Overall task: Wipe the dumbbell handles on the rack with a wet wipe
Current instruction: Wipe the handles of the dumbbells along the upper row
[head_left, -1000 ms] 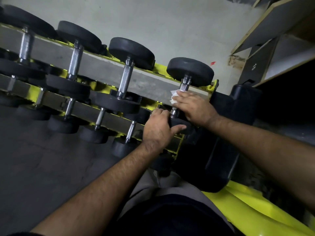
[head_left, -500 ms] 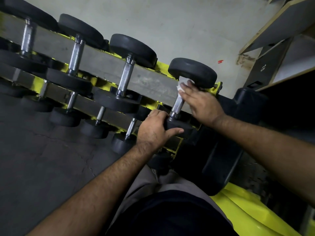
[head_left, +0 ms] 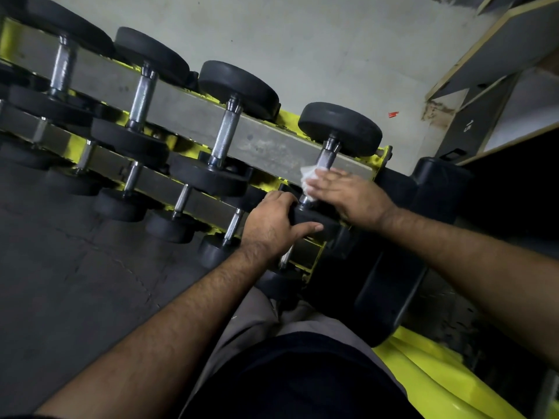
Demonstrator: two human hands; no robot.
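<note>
A yellow and grey rack (head_left: 266,146) carries black dumbbells with chrome handles in two tiers. The rightmost top dumbbell (head_left: 340,128) has a knurled handle (head_left: 326,157). My right hand (head_left: 351,196) is wrapped around the lower part of that handle with a white wet wipe (head_left: 308,175) pressed against it; the wipe sticks out at my fingertips. My left hand (head_left: 273,222) grips the near black head (head_left: 311,220) of the same dumbbell, thumb laid along its side.
Other dumbbells (head_left: 225,137) fill the rack to the left. A black padded bench part (head_left: 393,267) stands right of the rack, with yellow metal (head_left: 438,376) below it. Wooden shelving (head_left: 499,86) stands at the upper right. Dark rubber flooring (head_left: 75,282) lies left.
My right hand with the wipe slid up the handle to the far head, then back down toward the near head. My left hand has stayed on the near head.
</note>
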